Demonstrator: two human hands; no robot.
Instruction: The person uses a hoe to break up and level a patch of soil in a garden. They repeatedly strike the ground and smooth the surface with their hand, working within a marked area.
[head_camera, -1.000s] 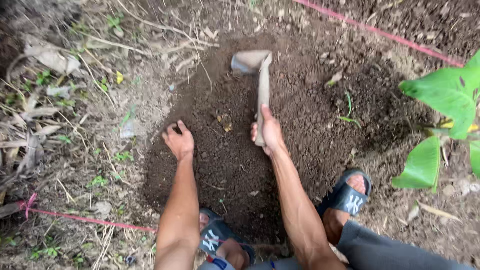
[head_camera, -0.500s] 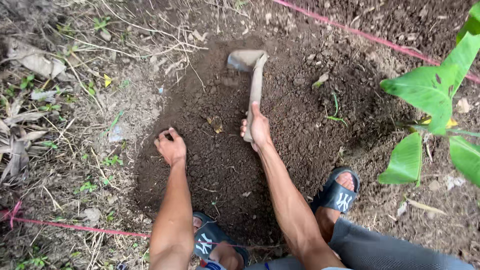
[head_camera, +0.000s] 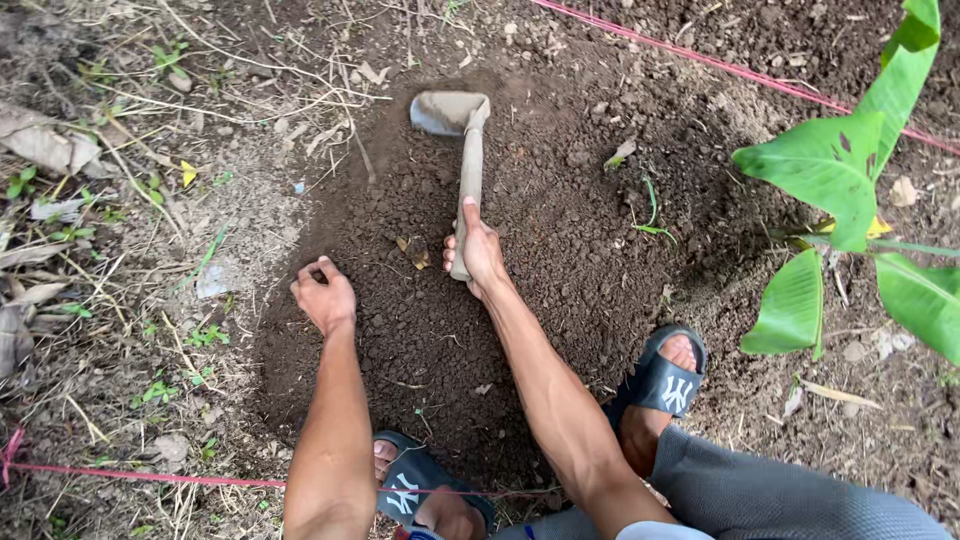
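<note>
Dark loose soil (head_camera: 560, 250) lay under daylight; dry leaves (head_camera: 45, 150) sat left, a green plant (head_camera: 830, 180) right.

— What colours show on the ground?
— The loosened soil (head_camera: 560, 250) is dark brown; the ground (head_camera: 150, 250) around it is paler, grey-brown, strewn with straw-coloured dry leaves.
— And the tool?
— The hoe (head_camera: 462, 150) is dull grey-tan, mud-coated.
— Anything bright?
— Vivid green banana leaves (head_camera: 830, 175), a pink-red string (head_camera: 720, 65), black sandals (head_camera: 665, 380) with white emblems, grey trousers (head_camera: 780, 495).
</note>
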